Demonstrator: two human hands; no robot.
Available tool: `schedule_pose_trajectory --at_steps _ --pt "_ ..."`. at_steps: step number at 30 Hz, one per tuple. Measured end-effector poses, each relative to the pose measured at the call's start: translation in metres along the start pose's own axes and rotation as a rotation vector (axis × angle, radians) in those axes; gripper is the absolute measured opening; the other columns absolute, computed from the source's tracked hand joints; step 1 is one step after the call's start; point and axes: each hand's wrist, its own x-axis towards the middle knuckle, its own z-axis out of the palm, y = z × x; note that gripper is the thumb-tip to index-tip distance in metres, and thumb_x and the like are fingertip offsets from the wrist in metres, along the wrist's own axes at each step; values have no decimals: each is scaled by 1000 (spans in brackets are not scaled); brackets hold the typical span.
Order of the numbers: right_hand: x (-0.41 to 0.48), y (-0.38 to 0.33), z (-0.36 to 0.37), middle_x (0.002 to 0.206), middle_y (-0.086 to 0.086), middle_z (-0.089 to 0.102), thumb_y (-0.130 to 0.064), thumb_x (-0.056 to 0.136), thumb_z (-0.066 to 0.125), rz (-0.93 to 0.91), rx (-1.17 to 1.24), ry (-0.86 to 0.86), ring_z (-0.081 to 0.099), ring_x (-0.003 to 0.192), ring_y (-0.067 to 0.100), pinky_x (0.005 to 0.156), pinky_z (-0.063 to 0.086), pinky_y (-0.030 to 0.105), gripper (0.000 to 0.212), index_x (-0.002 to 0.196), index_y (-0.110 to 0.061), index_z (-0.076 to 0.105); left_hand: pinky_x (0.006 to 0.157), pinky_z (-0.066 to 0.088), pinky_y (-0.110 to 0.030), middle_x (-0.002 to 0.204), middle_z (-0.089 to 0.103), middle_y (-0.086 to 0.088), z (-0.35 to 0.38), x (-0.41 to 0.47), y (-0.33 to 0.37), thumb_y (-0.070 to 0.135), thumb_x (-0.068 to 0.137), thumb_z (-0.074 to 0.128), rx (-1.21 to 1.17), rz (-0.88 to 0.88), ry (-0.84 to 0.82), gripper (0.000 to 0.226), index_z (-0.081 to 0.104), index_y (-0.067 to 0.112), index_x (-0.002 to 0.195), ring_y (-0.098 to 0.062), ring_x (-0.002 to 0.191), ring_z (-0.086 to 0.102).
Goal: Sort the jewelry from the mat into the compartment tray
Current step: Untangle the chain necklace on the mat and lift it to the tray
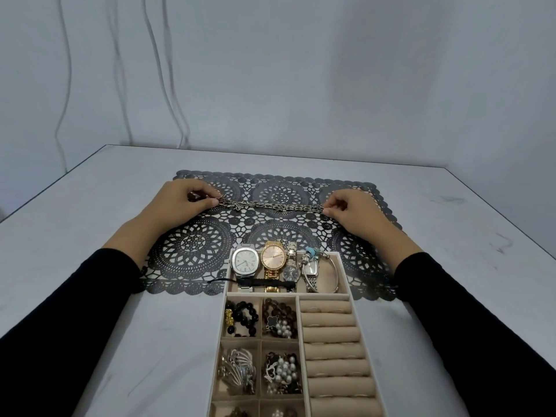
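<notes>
A dull metal chain [270, 205] lies stretched straight across the black lace mat [192, 251]. My left hand [180, 203] pinches its left end and my right hand [352, 210] pinches its right end. The beige compartment tray [355, 299] stands in front of me, its far end on the mat. Its top compartment holds several watches [245, 260] and a bangle. Small square compartments hold black beads [240, 317], pearls [282, 370] and silver pieces [237, 367]. Padded ring rolls [331, 335] fill the tray's right side.
The mat and tray lie on a white table [90, 236] against a pale wall. A black cord [216, 280] sticks out over the tray's left wall. Cables [168, 85] hang down the wall behind the table.
</notes>
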Motion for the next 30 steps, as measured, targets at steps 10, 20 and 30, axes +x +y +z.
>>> schedule_pose_trajectory --at_steps 10,20,30 --pt "3 -3 2 82 -6 57 -14 91 62 22 -50 -52 50 73 7 63 38 14 2 89 -15 61 76 44 -19 93 71 13 -2 -2 4 27 85 74 -84 -21 30 7 75 27 92 0 87 63" --pt "-5 5 -2 84 -4 64 -14 86 68 12 150 80 56 77 10 65 41 12 4 85 -17 65 79 45 -10 101 71 13 -1 -3 10 15 89 69 -264 -30 -14 6 69 9 92 9 89 65" --pt "-7 12 -6 79 0 67 -19 79 77 52 309 123 57 70 7 65 44 10 7 82 -22 71 78 45 -19 91 69 3 4 -1 10 16 86 73 -140 -7 14 10 65 15 93 -7 84 63"
